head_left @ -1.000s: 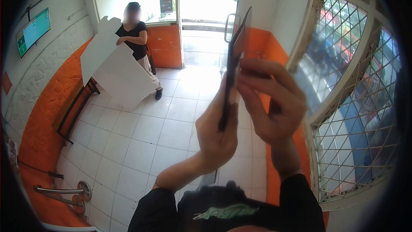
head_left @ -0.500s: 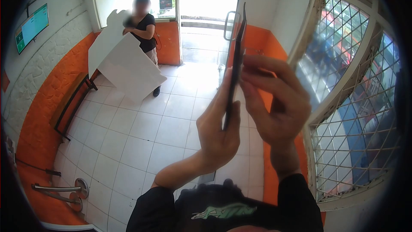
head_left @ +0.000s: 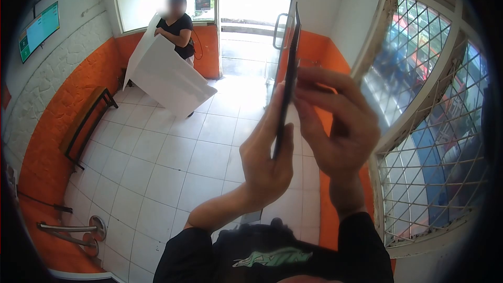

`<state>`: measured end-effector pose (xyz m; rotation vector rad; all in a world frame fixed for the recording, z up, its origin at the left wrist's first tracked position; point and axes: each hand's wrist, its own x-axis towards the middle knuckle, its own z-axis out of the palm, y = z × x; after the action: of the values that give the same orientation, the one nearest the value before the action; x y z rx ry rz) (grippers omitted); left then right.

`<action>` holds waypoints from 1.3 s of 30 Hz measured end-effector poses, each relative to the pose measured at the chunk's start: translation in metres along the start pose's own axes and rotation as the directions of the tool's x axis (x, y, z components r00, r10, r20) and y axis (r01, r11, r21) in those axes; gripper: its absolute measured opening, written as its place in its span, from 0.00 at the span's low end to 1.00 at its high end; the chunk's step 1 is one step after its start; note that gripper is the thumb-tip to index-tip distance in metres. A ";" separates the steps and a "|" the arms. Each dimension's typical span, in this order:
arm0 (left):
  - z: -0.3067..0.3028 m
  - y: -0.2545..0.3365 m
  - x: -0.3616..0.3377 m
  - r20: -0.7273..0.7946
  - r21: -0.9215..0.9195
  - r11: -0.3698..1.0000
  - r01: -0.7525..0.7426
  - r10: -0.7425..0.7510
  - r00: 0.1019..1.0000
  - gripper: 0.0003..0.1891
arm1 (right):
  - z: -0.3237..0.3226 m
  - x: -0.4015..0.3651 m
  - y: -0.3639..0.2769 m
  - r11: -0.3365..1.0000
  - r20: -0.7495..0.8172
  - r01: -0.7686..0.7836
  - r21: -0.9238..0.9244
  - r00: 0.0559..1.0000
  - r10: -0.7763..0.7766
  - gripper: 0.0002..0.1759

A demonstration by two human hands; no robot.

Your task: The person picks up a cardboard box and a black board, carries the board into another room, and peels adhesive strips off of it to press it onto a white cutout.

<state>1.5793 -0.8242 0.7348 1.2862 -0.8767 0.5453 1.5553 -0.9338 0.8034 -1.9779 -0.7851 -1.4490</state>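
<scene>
Far to the left, on the white brick wall, we saw a wall screen [head_left: 39, 31] with a blue-green display. Below it, a dark-framed bench [head_left: 86, 120] stood against the orange lower wall on the white tiled floor [head_left: 157, 178]. A metal rail [head_left: 68, 229] showed near the lower left edge. Further right, by the window, another person [head_left: 178, 26] in a black top held a large white board [head_left: 170, 81] tilted in front of the body. Past that person the doorway [head_left: 251, 47] was bright with daylight, with a metal door handle [head_left: 276, 31] at its right side. At the centre we held a thin dark sheet [head_left: 291, 52] upright and edge-on to us, raised in front of the doorway. Our left hand [head_left: 264, 165] was closed around its lower end, the thumb lying along the near edge. Our right hand [head_left: 340, 126] was just beside it, fingers curled in and their tips pressed on the sheet's right face about halfway up, so both hands gripped it. To the right, a white window grille [head_left: 435, 126] of crossed bars covered the arched window.
</scene>
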 end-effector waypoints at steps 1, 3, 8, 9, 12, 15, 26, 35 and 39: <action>0.000 0.001 0.000 -0.002 -0.002 1.000 0.002 -0.002 1.000 0.26 | 0.000 0.000 0.000 1.000 0.000 0.008 -0.005 1.000 -0.008 0.08; 0.000 0.001 -0.002 -0.002 -0.016 1.000 0.009 -0.009 1.000 0.26 | -0.001 0.000 0.000 1.000 0.013 0.020 -0.005 1.000 -0.020 0.08; 0.001 0.003 -0.005 0.002 -0.039 0.999 0.016 -0.016 1.000 0.26 | -0.007 -0.001 0.003 0.996 0.049 0.087 -0.029 0.995 -0.086 0.10; 0.001 0.003 -0.006 0.004 -0.037 0.999 0.009 -0.009 1.000 0.26 | -0.007 -0.001 0.002 0.994 0.037 0.098 -0.050 0.995 -0.096 0.11; 0.002 0.005 -0.006 0.005 -0.029 0.999 -0.022 0.022 1.000 0.27 | -0.005 -0.003 -0.004 0.986 0.007 0.129 -0.108 0.992 -0.129 0.13; 0.004 0.007 -0.008 -0.013 0.003 1.000 -0.021 0.021 1.000 0.23 | -0.004 -0.003 -0.008 0.978 -0.011 0.154 -0.143 0.988 -0.157 0.15; 0.004 0.007 -0.008 -0.045 0.038 0.997 -0.066 0.067 0.997 0.17 | -0.004 -0.007 -0.005 0.967 -0.033 0.200 -0.157 0.978 -0.208 0.17; 0.002 0.005 -0.009 -0.064 0.035 0.999 -0.033 0.035 0.997 0.17 | 0.002 -0.009 -0.001 0.981 -0.064 0.153 -0.117 0.985 -0.161 0.13; 0.001 0.003 -0.010 -0.035 0.007 1.000 -0.016 0.016 0.999 0.20 | 0.003 -0.008 0.002 0.982 -0.064 0.152 -0.114 0.985 -0.160 0.13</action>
<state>1.5711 -0.8238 0.7289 1.2728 -0.8571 0.5821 1.5566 -0.9338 0.7943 -1.9675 -0.8614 -1.6777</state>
